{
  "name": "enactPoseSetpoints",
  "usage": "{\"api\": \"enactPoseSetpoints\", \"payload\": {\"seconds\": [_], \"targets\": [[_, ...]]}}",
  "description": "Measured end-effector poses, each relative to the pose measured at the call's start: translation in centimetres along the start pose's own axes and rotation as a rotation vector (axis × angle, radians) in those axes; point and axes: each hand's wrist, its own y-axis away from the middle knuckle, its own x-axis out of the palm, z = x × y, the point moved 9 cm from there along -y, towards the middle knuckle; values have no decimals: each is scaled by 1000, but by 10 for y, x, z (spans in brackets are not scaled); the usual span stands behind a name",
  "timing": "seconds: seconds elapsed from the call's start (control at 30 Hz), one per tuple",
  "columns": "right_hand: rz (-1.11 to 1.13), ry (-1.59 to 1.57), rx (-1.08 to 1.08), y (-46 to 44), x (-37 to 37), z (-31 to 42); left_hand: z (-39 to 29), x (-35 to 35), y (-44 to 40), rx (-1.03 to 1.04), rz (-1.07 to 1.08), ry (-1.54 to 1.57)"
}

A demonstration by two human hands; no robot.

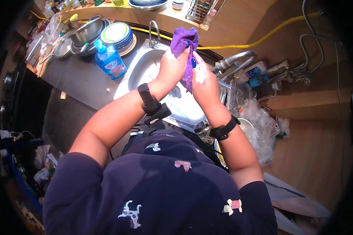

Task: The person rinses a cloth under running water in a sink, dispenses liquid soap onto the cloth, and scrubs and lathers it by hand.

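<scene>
A purple cloth [185,38] is bunched between my two hands over the metal sink [140,74]. My left hand [173,64] is closed on the cloth from the left side. Closed on its right side is my right hand [204,82], with white suds on the back of it. Small dark blue patches show in the folds near my fingertips; what they belong to is mostly hidden. One end of the cloth hangs down between my wrists. A thin tap [154,33] rises behind the basin, left of my hands.
A blue dish soap bottle [111,64] stands left of the sink. Behind it are stacked plates [115,33] and metal bowls [86,33]. A larger curved faucet [239,56] and several bottles [259,80] are to the right, above plastic bags [259,129]. A yellow hose [259,42] runs along the wall.
</scene>
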Motion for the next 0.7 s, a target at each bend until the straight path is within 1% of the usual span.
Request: {"api": "enactPoseSetpoints", "payload": {"seconds": [0.1,0.17,0.23,0.3,0.33,0.37,0.43,0.47,0.53,0.57,0.63,0.67,0.7], "targets": [[-20,41,-184,3,-5,5,7,4,-2,-46,97,173],[-6,135,-189,9,-12,8,34,4,11,-423,261,112],[-4,193,-193,13,-15,9,57,-1,20,-641,366,48],[-14,211,-191,15,-16,7,49,7,33,-663,364,240],[46,241,-206,17,-10,7,43,12,37,-673,364,335],[42,226,-300,21,-6,10,54,17,42,-762,380,452],[57,184,-318,26,2,13,46,15,27,-573,246,637],[85,72,-205,25,5,5,53,5,23,-566,150,676],[138,-151,23,25,10,-11,50,2,18,-554,105,779],[164,-234,83,25,12,-19,48,1,18,-552,80,811],[216,-403,205,26,19,-35,50,-1,15,-493,91,753],[255,-394,253,28,23,-38,51,-2,14,-464,97,723],[297,-388,217,28,26,-33,51,-4,14,-458,75,682]]}}
